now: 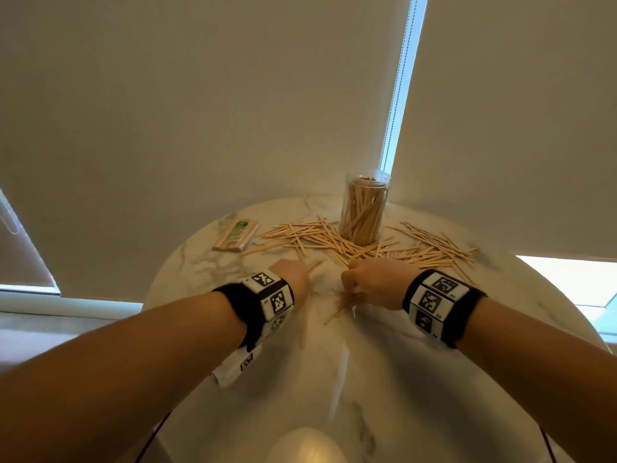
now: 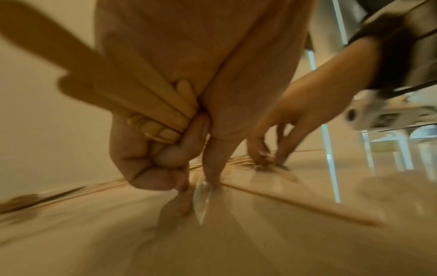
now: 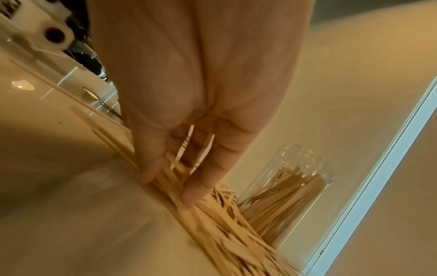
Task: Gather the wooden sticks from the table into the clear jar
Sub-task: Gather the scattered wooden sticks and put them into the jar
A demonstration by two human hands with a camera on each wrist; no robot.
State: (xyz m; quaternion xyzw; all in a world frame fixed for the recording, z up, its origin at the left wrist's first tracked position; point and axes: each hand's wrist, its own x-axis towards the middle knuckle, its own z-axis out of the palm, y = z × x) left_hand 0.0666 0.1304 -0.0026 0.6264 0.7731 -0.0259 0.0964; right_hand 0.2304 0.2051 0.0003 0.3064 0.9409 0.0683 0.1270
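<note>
Left hand [image 2: 151, 158] clutching a bundle [image 2: 132, 97], right hand [image 3: 189, 142] spread on loose sticks [image 1: 337, 240] — rake them parallel, then lift toward the far jar [image 1: 364, 208].

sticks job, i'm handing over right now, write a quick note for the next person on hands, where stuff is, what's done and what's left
Left hand: grips a small bundle of sticks, index finger down on the table.
Right hand: fingers gathering loose sticks on the table; whether it grips them is unclear.
Jar: upright at the far side of the table, open, already well filled with sticks.
Loose sticks: scattered around the jar's base on both sides, plus a few near the hands.
A wrapped pack lies far left.
Left to do: drop the held bundle in the jar, then collect the rest.
</note>
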